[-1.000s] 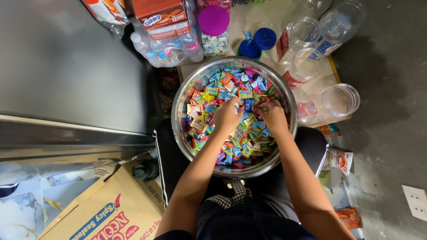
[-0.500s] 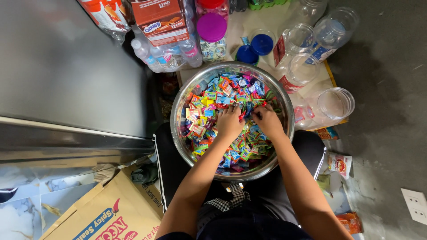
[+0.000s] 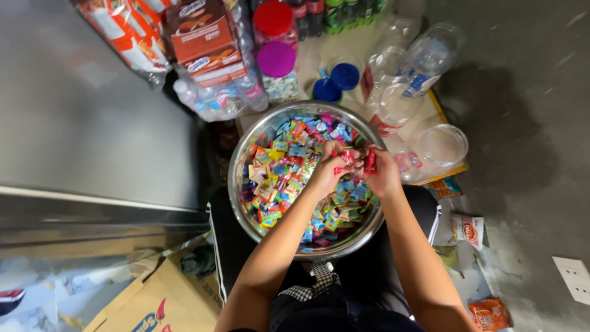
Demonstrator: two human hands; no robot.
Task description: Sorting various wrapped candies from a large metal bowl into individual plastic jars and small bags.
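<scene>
Both hands, left (image 3: 329, 169) and right (image 3: 380, 172), now lifted, grasping red candies (image 3: 369, 161) above bowl (image 3: 243, 161)

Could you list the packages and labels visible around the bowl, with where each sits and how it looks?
Snack bags: top left, orange and white, shiny.
Brown carton: top centre-left, boxy, with white panels.
Jar labels: upper right on clear plastic jars, red and blue.
Cardboard box: bottom left, tan with blue and red print.
Small sachets: floor at right, white and orange.
Red wrappers: between both hands over the steel bowl.
</scene>
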